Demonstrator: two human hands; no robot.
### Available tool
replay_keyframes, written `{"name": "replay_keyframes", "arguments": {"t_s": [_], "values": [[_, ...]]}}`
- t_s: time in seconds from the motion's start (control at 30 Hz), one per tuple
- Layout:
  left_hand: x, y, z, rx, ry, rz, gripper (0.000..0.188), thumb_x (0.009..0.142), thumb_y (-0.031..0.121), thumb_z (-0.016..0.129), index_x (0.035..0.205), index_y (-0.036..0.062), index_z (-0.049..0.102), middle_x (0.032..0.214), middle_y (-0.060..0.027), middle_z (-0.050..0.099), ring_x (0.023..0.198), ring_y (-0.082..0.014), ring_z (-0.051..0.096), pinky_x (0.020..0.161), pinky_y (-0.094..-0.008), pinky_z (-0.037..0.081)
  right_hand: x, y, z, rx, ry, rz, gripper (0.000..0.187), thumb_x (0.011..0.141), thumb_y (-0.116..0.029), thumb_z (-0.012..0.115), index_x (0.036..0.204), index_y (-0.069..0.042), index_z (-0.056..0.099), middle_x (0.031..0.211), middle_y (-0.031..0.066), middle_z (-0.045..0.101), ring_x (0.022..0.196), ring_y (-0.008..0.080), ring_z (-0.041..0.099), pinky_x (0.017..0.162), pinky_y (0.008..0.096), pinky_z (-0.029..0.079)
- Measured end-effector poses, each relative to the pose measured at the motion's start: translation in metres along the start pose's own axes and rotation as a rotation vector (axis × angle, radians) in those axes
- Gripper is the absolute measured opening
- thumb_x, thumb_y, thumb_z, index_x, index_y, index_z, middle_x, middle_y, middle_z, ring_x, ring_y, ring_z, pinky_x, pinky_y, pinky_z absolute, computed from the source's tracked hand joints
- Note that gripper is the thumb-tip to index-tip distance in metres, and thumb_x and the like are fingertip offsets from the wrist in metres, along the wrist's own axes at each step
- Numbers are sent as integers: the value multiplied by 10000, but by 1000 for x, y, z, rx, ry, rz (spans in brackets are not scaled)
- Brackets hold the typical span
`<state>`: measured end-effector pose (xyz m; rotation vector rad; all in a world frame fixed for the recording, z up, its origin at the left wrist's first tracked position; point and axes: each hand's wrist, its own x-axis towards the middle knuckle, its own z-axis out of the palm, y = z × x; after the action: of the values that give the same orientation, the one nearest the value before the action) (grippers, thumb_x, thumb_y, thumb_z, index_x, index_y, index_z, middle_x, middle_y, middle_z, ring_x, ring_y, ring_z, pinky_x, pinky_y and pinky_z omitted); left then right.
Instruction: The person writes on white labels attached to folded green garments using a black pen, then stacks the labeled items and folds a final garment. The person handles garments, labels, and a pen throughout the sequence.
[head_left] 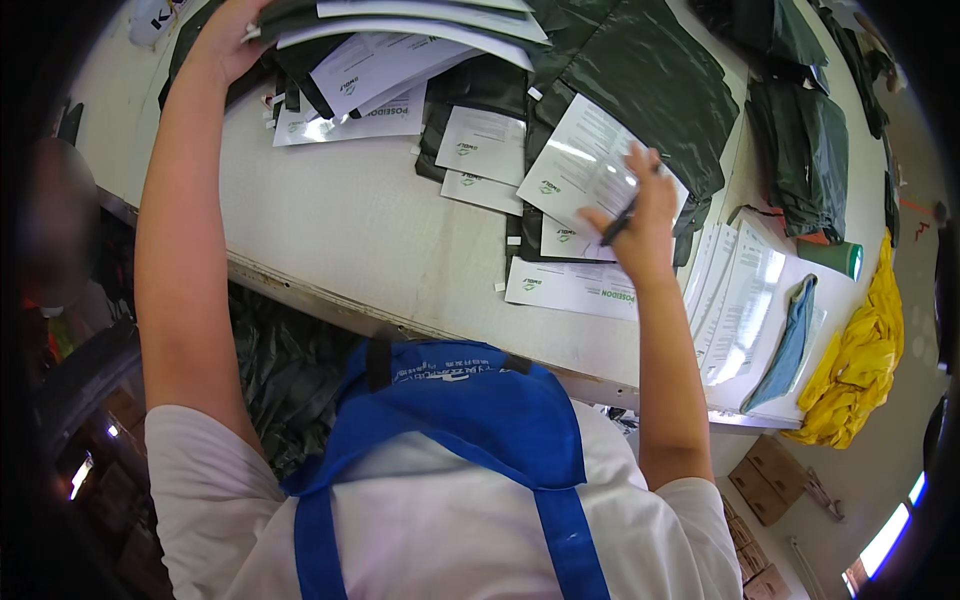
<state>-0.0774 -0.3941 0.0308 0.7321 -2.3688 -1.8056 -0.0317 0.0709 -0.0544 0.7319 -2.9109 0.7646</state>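
White and worn along its front edge, the worktop [400,260] spreads across my view from the head camera. On it, right of centre, I see the shiny dark green pile [650,80], folded flat, with white sheets along its near side. Up at the left, a stack of white sheets and dark bundles [370,75] runs out of my view. A crumpled yellow heap [855,365] sits at the far right, beside some loose papers [735,290] and a blue cloth [785,345]. The glossy white sheet [580,160] lies on the dark green pile, partly beneath the right hand [640,215], which is half open, thumb spread, with a black pen held against it. The left hand [235,45] is at the stack's left edge; I cannot tell how tightly its fingers close there. The black pen [620,224], smallest of all, slants across the right palm.
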Motion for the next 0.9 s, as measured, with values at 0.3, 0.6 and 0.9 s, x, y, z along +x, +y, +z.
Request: {"name": "replay_keyframes", "arguments": {"t_s": [0.3, 0.6, 0.9], "values": [[-69, -49, 171, 106, -266, 303, 288, 807, 260, 673, 1011, 58, 653, 1138, -86, 631, 969, -200, 608, 852, -307, 456, -1, -4, 21, -87, -133, -123, 597, 678, -210, 766, 1191, -83, 488, 1334, 101, 491, 1299, 350, 372, 1069, 548, 227], [-57, -55, 302, 178, -444, -57, 252, 819, 218, 662, 974, 22, 626, 721, -64, 603, 646, -145, 555, 570, -301, 439, -6, 13, 10, -28, 104, -310, 305, 746, -63, 652, 1042, -97, 587, 1116, 96, 640, 1094, 310, 586, 1016, 501, 348], [-151, -75, 224, -5, -763, -349, 148, 853, 159, 607, 787, 31, 573, 665, -23, 543, 602, -117, 458, 522, -309, 366, -16, 4, -16, -211, -21, -518, 258, 752, -87, 563, 990, -157, 633, 1111, 57, 647, 1096, 258, 591, 995, 458, 368]]}}
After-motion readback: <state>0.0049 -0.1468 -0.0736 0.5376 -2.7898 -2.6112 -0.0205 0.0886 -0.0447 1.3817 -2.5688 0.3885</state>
